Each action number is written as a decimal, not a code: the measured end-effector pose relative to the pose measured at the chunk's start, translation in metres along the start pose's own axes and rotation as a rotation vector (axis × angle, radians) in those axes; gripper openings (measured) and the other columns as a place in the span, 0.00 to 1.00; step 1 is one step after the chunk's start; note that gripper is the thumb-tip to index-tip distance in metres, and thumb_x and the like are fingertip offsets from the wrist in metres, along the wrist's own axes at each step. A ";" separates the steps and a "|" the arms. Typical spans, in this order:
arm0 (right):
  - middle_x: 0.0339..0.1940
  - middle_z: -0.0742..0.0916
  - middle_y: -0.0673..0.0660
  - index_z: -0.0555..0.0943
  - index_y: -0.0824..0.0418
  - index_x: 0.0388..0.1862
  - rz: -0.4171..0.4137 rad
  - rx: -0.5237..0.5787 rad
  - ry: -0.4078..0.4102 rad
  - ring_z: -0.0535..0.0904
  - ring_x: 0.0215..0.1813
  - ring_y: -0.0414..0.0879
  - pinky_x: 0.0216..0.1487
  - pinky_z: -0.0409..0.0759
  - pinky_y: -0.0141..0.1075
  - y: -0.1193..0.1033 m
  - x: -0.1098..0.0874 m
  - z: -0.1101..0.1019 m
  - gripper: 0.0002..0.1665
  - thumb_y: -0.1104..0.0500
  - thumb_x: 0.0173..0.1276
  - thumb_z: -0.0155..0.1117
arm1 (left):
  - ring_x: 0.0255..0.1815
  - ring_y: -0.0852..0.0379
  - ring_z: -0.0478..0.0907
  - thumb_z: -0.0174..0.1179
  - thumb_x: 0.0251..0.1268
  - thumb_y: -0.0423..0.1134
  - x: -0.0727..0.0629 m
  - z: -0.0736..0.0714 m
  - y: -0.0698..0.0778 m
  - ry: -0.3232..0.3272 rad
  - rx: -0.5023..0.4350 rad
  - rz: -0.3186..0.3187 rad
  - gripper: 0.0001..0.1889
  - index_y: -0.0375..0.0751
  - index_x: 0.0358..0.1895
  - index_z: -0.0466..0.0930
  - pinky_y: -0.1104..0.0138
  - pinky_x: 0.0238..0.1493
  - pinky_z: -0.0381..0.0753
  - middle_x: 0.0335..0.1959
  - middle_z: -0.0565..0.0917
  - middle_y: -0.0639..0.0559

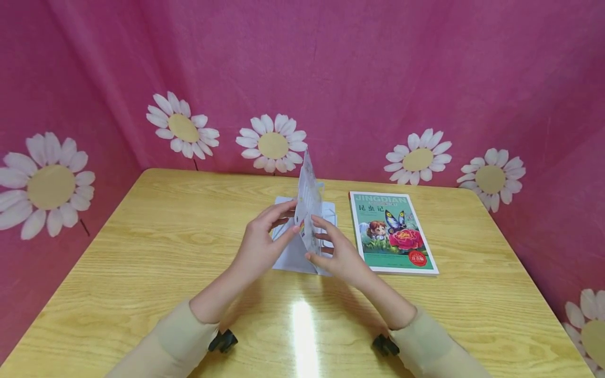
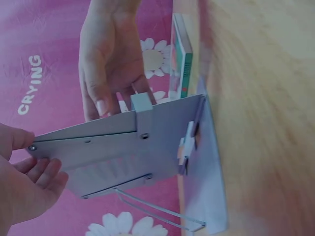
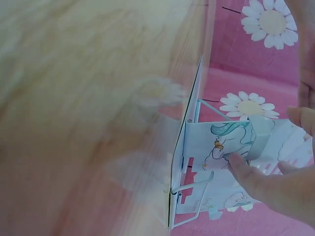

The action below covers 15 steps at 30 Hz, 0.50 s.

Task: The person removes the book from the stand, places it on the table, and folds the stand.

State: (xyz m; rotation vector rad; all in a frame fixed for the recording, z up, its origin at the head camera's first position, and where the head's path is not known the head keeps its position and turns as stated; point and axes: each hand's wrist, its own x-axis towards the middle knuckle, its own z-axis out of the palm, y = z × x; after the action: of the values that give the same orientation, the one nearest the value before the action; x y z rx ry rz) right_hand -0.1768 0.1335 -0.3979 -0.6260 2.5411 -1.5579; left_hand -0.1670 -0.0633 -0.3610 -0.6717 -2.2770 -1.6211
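Note:
A pale metal book stand [image 1: 309,210] with a printed unicorn stands unfolded on the table, its panel raised almost upright above the flat base [image 1: 293,260]. My left hand [image 1: 262,239] holds the panel's left side, thumb near its edge and fingers on the plain back. On the printed side, my right hand [image 1: 342,257] grips the panel near its front edge; its thumb [image 3: 243,169] lies by a pale clip [image 3: 259,137]. In the left wrist view, a thin wire support [image 2: 157,210] runs between panel and base. The panel hides part of the right fingers there.
A paperback book [image 1: 392,233] with a green cover and a butterfly lies flat to the right of the stand. Pink curtains [image 1: 340,79] with white daisies enclose the wooden table [image 1: 165,236] at the back and sides.

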 end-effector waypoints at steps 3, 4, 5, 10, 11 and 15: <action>0.71 0.66 0.63 0.58 0.56 0.73 0.004 0.008 0.016 0.70 0.64 0.63 0.56 0.76 0.51 -0.007 -0.004 0.000 0.46 0.65 0.59 0.68 | 0.54 0.56 0.77 0.62 0.62 0.37 0.004 0.002 0.003 -0.035 0.038 0.019 0.24 0.42 0.63 0.72 0.63 0.56 0.77 0.54 0.79 0.49; 0.71 0.66 0.64 0.57 0.58 0.73 0.005 0.011 0.023 0.70 0.64 0.64 0.56 0.76 0.52 -0.006 -0.004 0.000 0.45 0.66 0.59 0.68 | 0.54 0.56 0.77 0.62 0.62 0.36 0.005 0.002 0.005 -0.041 0.044 0.028 0.24 0.41 0.62 0.73 0.64 0.56 0.77 0.54 0.79 0.49; 0.71 0.66 0.64 0.58 0.58 0.73 0.004 0.013 0.031 0.70 0.63 0.64 0.56 0.76 0.52 -0.006 -0.004 0.000 0.45 0.66 0.59 0.68 | 0.54 0.55 0.77 0.62 0.62 0.36 0.006 0.003 0.006 -0.048 0.047 0.034 0.24 0.41 0.62 0.73 0.64 0.56 0.77 0.53 0.80 0.49; 0.70 0.68 0.61 0.59 0.54 0.72 -0.013 0.020 0.064 0.73 0.62 0.61 0.54 0.78 0.49 0.003 -0.002 0.001 0.44 0.64 0.59 0.68 | 0.54 0.56 0.77 0.62 0.62 0.36 0.010 0.006 0.011 -0.077 0.055 0.049 0.24 0.39 0.62 0.73 0.63 0.56 0.77 0.53 0.80 0.47; 0.69 0.68 0.59 0.59 0.52 0.72 -0.013 0.024 0.070 0.73 0.62 0.60 0.54 0.78 0.48 0.003 -0.003 0.000 0.44 0.62 0.59 0.69 | 0.54 0.56 0.77 0.62 0.62 0.36 0.011 0.007 0.012 -0.083 0.057 0.050 0.24 0.40 0.62 0.72 0.63 0.56 0.77 0.53 0.80 0.47; 0.68 0.69 0.59 0.59 0.49 0.72 -0.004 0.034 0.085 0.73 0.62 0.60 0.53 0.79 0.47 0.004 -0.004 0.000 0.44 0.61 0.59 0.69 | 0.54 0.56 0.77 0.62 0.62 0.35 0.013 0.009 0.014 -0.104 0.075 0.049 0.24 0.40 0.63 0.72 0.63 0.56 0.77 0.53 0.80 0.47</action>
State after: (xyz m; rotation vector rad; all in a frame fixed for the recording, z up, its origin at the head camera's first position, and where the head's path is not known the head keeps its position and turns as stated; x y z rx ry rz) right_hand -0.1746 0.1369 -0.4020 -0.5729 2.5692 -1.6595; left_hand -0.1704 -0.0479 -0.3461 -0.8045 -2.3614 -1.5040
